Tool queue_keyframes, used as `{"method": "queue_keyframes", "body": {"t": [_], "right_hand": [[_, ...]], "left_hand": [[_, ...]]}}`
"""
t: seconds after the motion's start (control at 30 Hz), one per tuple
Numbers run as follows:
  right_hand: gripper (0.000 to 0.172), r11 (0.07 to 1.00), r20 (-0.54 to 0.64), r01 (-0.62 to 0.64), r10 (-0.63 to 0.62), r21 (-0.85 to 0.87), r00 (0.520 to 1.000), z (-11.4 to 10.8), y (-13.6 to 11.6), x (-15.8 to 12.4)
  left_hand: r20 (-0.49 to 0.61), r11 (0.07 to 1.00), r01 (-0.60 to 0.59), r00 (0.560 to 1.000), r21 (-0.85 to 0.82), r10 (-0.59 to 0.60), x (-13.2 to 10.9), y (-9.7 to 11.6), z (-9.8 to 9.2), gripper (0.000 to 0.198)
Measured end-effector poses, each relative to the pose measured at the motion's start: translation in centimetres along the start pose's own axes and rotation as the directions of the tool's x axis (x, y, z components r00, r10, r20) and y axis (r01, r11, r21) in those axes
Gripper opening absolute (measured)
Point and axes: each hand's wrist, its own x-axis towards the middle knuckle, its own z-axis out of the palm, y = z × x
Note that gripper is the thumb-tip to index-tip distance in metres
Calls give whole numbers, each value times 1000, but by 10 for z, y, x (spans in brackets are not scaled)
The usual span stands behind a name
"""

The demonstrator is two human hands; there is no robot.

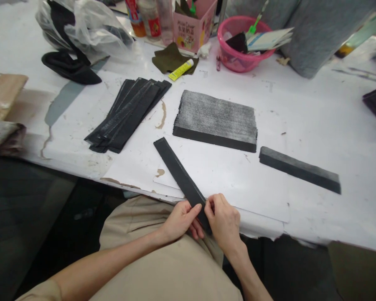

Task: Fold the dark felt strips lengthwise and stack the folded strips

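Observation:
A long black strip (180,169) that looks like fabric or leather slants over the table's front edge, its far end lying on the white surface. My left hand (186,219) grips its near end, thumb on top and fingers beneath. At the strip's right edge, my right hand (222,219) pinches with thumb and forefinger close together. Beyond the strip lies a stack of overlapping pieces (217,117), grey on top with a black front border. A narrower grey and black stack (301,169) rests to the right. Several black strips (130,115) are fanned in a pile at left.
A pink basin (242,62) with odds and ends and a pink box (192,31) stand at the back. A yellow tube (181,70) lies on dark green scraps (164,58). Plastic bag (97,31) with black material sits back left. The table's paper cover (263,228) is torn along the front edge.

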Motion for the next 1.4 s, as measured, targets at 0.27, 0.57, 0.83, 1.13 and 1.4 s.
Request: {"method": "queue_keyframes", "body": {"t": [0.27,0.57,0.83,1.13,1.4], "right_hand": [[24,870,119,-195,157,453,980,-4,4,-4],[7,970,137,-37,4,241,991,-9,1,3],[20,980,57,114,-106,-160,993,-4,-7,5],[21,979,-34,-131,138,159,990,3,-6,3],[27,772,177,-227,150,593,973,-13,3,7]], "left_hand": [[-24,1000,-10,1000,-30,9,-1,2,0,53],[-14,1000,-21,1000,-2,21,-2,0,-1,57],[-17,1000,-13,1000,13,13,0,-3,-1,54],[-13,999,-24,1000,27,24,-2,2,0,52],[-93,995,-96,991,-14,95,-3,13,5,53]]}}
